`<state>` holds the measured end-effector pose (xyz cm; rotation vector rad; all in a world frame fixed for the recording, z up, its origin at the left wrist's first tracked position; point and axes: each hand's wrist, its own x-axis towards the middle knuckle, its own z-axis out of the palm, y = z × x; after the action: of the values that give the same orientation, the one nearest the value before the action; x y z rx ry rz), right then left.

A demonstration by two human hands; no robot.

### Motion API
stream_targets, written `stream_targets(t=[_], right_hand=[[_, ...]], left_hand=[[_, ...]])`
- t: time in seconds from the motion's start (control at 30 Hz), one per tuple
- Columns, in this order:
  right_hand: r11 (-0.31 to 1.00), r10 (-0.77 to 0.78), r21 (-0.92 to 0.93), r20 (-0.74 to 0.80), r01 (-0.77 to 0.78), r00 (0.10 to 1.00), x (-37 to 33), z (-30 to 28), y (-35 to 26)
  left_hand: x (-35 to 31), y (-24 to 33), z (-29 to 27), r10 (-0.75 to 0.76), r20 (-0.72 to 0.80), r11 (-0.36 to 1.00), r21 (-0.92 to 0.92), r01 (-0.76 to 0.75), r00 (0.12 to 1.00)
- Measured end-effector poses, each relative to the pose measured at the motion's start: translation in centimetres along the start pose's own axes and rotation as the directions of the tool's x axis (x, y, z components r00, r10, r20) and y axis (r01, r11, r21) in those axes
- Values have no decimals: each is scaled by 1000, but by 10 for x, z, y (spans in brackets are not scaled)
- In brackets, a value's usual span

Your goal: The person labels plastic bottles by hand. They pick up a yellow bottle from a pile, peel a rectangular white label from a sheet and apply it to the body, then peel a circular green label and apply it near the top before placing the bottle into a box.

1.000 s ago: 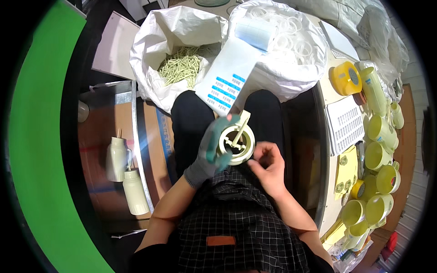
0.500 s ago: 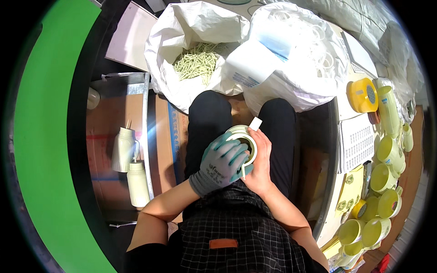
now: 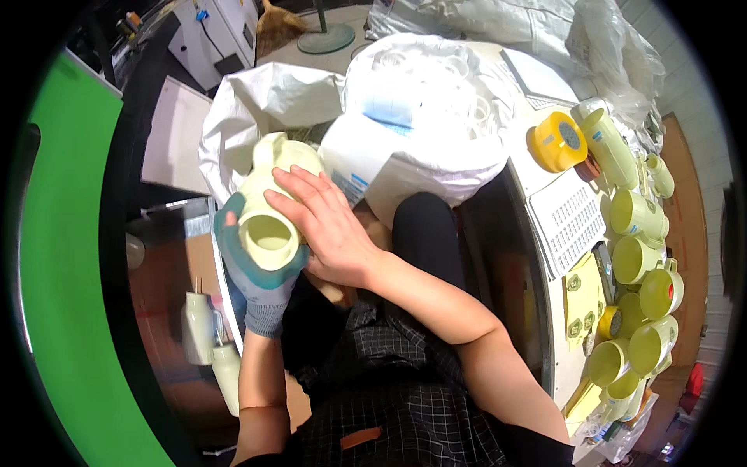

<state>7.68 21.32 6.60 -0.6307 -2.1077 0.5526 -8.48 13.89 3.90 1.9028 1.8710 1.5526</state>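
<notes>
Over the near side of the left white sack I hold a pale yellow-green jug (image 3: 257,187) tilted, its round open end facing me and its loop handle at the far end. My left hand (image 3: 263,282), in a grey and teal glove, is closed around the jug near that open end. My bare right hand (image 3: 336,233) lies along the jug's right side, fingers stretched out and touching it. Its thumb is mostly hidden.
The left white sack (image 3: 226,117) and another white sack (image 3: 436,167) with clear rings stand ahead. A carton at left holds pale jugs (image 3: 199,331). On the right table are a yellow tape roll (image 3: 558,142), printed sheets (image 3: 564,222) and several yellow-green cups (image 3: 634,261).
Both hands have moved forward and left from my lap with the jug. Its open end now shows, and my right hand lies along its side. The view has shifted too.
</notes>
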Motion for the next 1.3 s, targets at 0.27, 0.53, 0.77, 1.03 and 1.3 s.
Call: stream_targets(t=[0.27, 0.53, 0.77, 1.03, 1.3], right_hand=[[851, 308, -217, -530, -478, 790, 12, -122, 148], [527, 310, -668, -423, -524, 851, 31, -165, 229], [873, 445, 102, 230, -476, 865, -38, -136, 45], [944, -202, -203, 264, 260, 943, -80, -101, -24], [984, -3, -149, 525, 95, 851, -83, -104, -32]], left_hand=[[-27, 49, -15, 153, 65, 987, 42, -155, 986], [-64, 94, 16, 278, 312, 960, -107, -258, 908], [-48, 83, 34, 278, 254, 960, -58, -272, 926], [-54, 72, 9, 295, 378, 950, -18, -312, 877], [-46, 74, 3, 308, 476, 919, 74, -387, 824]])
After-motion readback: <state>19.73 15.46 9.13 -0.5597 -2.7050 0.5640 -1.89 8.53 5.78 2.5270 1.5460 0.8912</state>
